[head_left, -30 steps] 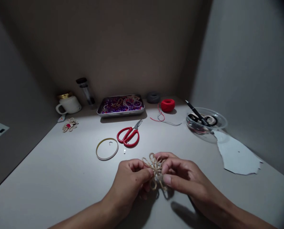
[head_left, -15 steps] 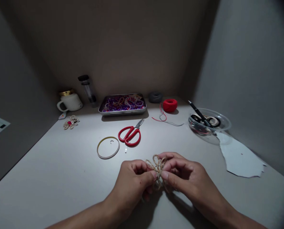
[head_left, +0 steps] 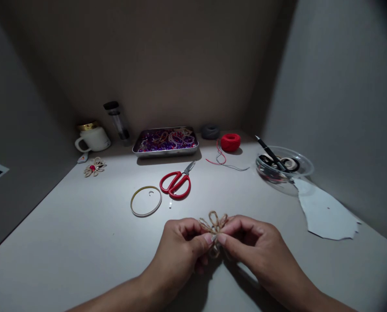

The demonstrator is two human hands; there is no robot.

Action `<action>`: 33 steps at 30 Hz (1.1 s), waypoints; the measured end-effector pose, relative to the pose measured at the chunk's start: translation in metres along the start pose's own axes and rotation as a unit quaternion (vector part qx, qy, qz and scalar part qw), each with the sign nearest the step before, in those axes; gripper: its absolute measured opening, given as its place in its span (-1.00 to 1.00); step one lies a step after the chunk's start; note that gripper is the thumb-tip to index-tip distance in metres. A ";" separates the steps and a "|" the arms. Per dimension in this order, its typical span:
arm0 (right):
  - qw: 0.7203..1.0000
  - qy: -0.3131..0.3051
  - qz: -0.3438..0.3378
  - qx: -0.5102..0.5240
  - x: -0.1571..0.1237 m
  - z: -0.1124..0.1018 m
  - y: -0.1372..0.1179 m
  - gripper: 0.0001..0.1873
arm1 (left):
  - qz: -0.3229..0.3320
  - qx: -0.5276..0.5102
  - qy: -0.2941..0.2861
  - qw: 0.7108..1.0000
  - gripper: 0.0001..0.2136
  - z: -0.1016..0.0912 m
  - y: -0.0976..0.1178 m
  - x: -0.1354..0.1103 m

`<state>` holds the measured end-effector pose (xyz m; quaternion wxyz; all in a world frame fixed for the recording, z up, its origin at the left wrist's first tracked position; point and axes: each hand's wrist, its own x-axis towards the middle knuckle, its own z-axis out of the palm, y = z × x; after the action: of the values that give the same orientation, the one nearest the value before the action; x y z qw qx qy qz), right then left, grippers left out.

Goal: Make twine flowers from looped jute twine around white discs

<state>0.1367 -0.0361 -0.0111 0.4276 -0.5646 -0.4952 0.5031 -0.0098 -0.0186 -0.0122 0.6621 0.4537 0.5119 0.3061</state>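
Between my two hands, just above the table's near part, is a twine flower (head_left: 214, 216) made of several brown loops. My left hand (head_left: 184, 240) pinches it from the left, thumb near its centre. From the right, my right hand (head_left: 253, 242) pinches it too, thumb and forefinger close to the middle. A small pale bit shows at the flower's centre between the thumbs; what it is I cannot make out. Some of the loops are hidden behind the fingers. Beyond the hands lie red-handled scissors (head_left: 177, 184) and a thin hoop (head_left: 145, 215).
At the back stand a metal tray of beads (head_left: 166, 153), a red thread roll (head_left: 230, 143), a grey thread roll (head_left: 210, 131), a white mug (head_left: 96, 139) and a clear tube (head_left: 117, 123). A finished-looking twine flower (head_left: 95, 167) lies left; a plastic bowl (head_left: 305, 167) and torn paper (head_left: 325, 212) lie right.
My right hand's fingers have shifted and drawn in behind the twine flower, with the forefinger closer to the thumb. The left hand keeps its pinch. The whole view has shifted slightly.
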 end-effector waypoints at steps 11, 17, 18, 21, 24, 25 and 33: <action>1.000 0.021 -0.006 0.005 -0.001 -0.001 -0.005 -0.86 | 0.002 0.010 0.009 1.000 -0.87 0.000 -0.001 0.000; 0.999 0.039 0.004 0.012 0.000 0.001 -0.002 -0.85 | 0.006 0.011 0.000 1.000 -0.88 0.001 -0.001 0.000; 0.999 0.041 0.004 0.014 0.000 0.001 -0.002 -0.86 | 0.007 0.012 0.002 1.000 -0.89 0.001 0.000 0.000; 0.999 0.042 0.011 0.025 0.000 0.001 -0.002 -0.86 | 0.003 0.016 0.005 1.000 -0.89 0.001 0.002 -0.001; 0.999 0.040 0.020 0.028 0.001 0.001 -0.001 -0.86 | 0.005 0.011 -0.010 1.000 -0.88 0.000 0.003 -0.004; 0.999 0.038 0.021 0.029 0.000 0.001 0.000 -0.86 | 0.011 0.005 -0.023 1.000 -0.89 0.000 0.002 -0.004; 1.000 0.003 0.005 -0.004 -0.003 0.001 0.005 -0.91 | 0.015 0.022 -0.012 1.000 -0.84 0.003 0.003 -0.003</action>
<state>0.1361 -0.0401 -0.0158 0.4246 -0.5703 -0.4931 0.5013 -0.0078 -0.0211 -0.0082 0.6537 0.4794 0.5032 0.2993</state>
